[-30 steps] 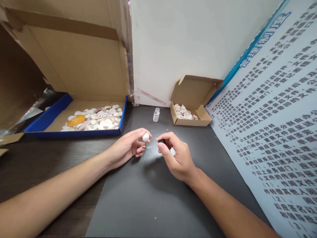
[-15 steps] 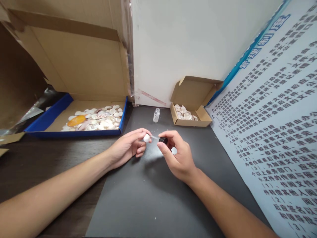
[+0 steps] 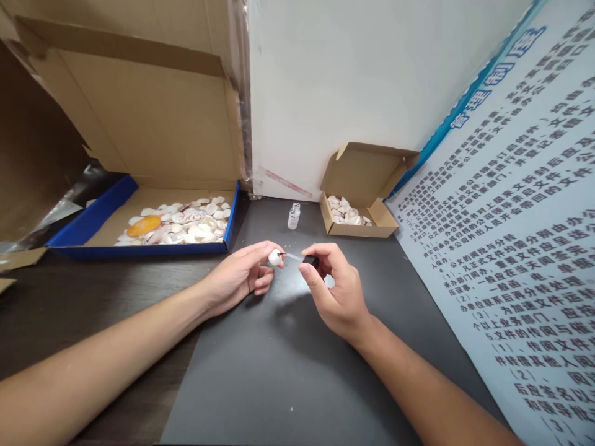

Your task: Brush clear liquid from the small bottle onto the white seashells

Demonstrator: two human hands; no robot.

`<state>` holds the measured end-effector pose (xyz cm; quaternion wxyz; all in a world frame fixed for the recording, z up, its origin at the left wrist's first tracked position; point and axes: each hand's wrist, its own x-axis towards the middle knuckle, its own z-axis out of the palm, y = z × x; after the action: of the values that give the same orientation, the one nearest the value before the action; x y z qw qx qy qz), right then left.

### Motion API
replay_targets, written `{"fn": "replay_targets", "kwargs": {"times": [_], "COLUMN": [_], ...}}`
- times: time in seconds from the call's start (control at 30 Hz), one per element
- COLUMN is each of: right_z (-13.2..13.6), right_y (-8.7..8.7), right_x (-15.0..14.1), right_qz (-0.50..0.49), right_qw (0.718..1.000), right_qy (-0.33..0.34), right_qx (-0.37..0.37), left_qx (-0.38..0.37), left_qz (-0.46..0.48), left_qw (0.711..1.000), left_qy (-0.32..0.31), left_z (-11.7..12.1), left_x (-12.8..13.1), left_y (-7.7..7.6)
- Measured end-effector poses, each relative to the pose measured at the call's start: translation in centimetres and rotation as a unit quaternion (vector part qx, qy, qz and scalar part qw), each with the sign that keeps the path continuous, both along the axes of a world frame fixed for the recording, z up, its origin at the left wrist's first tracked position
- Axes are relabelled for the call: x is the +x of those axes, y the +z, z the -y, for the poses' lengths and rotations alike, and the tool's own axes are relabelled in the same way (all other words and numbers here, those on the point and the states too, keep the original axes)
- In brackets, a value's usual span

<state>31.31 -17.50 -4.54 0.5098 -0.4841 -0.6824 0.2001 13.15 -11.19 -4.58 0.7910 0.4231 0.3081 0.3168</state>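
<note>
Pinching | left hand (image 3: 244, 269): white piece (image 3: 274, 257) | right hand (image 3: 338, 290): black brush-cap (image 3: 310, 262) | poster (image 3: 506, 204): "管理制度" | vial label (image 3: 293, 221): illegible

There is room to pass over the near worktop (image 3: 279, 378) between the forearms (image 3: 139, 331); ahead, the brush (image 3: 294, 256) bars the gap between the fingers (image 3: 321, 249). Beyond, the bottle (image 3: 294, 217) stands between the big box (image 3: 139, 252) and small box (image 3: 362, 231), with gaps either side; the wall (image 3: 362, 74) closes the back.
</note>
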Motion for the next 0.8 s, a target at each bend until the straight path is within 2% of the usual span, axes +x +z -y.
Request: {"fn": "replay_targets", "kwargs": {"times": [0.17, 0.43, 0.8], "right_z": [-0.06, -0.06, 0.03], "right_y": [-0.14, 0.0, -0.05], "right_x": [-0.01, 0.02, -0.09], "right_qz": [0.006, 0.029, 0.028], "right_qw": [1.0, 0.999, 0.999], "right_qy": [-0.003, 0.022, 0.016], "right_qx": [0.001, -0.008, 0.008], "left_qx": [-0.008, 0.014, 0.017], "left_qz": [-0.012, -0.02, -0.035], "left_qw": [1.0, 1.0, 0.999], "left_qy": [0.01, -0.008, -0.023], "left_z": [0.07, -0.02, 0.04], "left_x": [0.03, 0.11, -0.08], "left_y": [-0.02, -0.15, -0.22]}}
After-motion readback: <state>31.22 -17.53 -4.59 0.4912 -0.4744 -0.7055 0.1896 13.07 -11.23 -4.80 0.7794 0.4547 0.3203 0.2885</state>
